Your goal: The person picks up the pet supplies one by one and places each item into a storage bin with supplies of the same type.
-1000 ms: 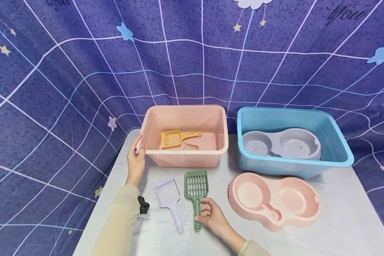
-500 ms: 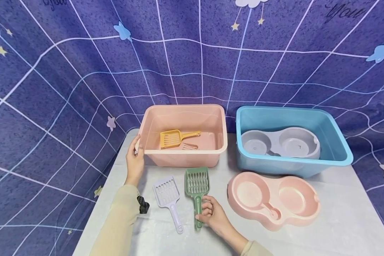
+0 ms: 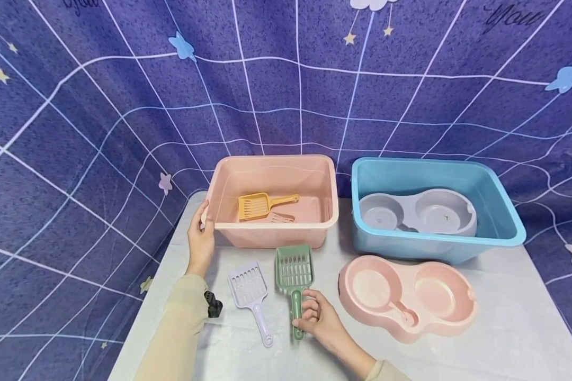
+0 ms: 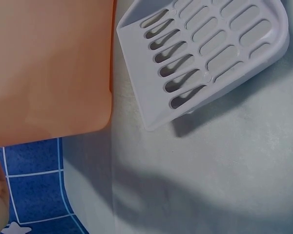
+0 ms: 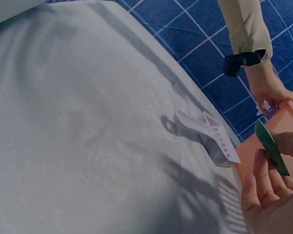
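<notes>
The green scoop (image 3: 294, 290) is raised just in front of the pink tub (image 3: 267, 238), its handle pinched in the grip of the right hand (image 3: 321, 320). The left hand (image 3: 202, 246), its grip loose, touches the tub's left end. The yellow scoop (image 3: 270, 202) lies inside the tub; the blue tub (image 3: 424, 247) stands to its right.
</notes>
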Demonstrator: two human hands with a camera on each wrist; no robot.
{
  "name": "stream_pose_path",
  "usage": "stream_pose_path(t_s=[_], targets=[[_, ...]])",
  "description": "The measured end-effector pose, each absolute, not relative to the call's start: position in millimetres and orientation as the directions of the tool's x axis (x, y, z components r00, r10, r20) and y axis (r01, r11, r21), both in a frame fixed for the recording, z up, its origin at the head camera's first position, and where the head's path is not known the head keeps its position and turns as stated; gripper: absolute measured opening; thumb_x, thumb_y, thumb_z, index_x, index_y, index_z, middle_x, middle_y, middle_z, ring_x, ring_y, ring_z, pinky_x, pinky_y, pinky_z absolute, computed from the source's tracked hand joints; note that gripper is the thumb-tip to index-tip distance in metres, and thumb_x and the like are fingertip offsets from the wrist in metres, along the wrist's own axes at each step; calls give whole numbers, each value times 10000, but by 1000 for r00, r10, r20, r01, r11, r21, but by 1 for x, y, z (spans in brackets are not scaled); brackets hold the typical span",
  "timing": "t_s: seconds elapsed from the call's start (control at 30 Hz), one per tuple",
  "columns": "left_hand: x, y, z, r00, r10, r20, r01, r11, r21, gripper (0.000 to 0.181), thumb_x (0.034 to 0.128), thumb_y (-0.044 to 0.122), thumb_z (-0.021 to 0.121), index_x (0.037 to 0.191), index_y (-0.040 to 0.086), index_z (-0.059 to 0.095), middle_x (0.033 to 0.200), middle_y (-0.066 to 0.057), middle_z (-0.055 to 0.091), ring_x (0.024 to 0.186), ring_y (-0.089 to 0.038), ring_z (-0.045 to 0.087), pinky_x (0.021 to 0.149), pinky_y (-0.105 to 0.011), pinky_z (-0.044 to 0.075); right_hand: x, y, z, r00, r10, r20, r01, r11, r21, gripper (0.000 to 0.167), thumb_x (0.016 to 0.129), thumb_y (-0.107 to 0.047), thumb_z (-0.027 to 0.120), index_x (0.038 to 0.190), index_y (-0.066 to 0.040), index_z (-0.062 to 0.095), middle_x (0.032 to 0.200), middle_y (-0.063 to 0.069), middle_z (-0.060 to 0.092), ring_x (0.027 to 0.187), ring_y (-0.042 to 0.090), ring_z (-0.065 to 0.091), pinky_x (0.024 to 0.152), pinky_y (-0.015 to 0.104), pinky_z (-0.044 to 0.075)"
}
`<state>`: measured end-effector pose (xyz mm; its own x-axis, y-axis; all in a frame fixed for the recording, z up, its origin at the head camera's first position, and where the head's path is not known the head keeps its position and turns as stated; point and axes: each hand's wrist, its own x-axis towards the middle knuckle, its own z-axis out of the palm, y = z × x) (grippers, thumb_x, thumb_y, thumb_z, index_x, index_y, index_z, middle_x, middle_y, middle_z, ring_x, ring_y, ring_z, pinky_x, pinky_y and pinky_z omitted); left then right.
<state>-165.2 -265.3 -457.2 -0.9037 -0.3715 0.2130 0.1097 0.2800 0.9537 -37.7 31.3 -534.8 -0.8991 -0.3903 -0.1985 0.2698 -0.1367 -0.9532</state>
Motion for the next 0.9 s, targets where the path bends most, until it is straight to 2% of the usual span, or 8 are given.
stream_pose_path(t_s=[0.2, 0.9], targets=[[-165, -264, -455, -902, -373, 218, 107, 295, 949, 450, 1018, 44, 438, 1467, 18, 451, 1531, -129, 406, 1359, -250, 403, 1081, -398, 375, -36, 32, -527, -895, -397, -206, 275, -126, -953, 720, 778, 120, 735, 1383, 114, 342, 967, 41, 548, 759, 62, 503, 634, 134, 417], [-166, -265, -457, -907, -365, 211, 106, 285, 953, 459, 1017, 43, 423, 1475, 28, 443, 1553, -114, 377, 1401, -245, 364, 1104, -428, 349, -31, 33, -502, -891, -424, -159, 240, -143, -960, 711, 789, 110, 740, 1378, 112, 343, 1015, 52, 572, 787, 62, 514, 671, 137, 427]])
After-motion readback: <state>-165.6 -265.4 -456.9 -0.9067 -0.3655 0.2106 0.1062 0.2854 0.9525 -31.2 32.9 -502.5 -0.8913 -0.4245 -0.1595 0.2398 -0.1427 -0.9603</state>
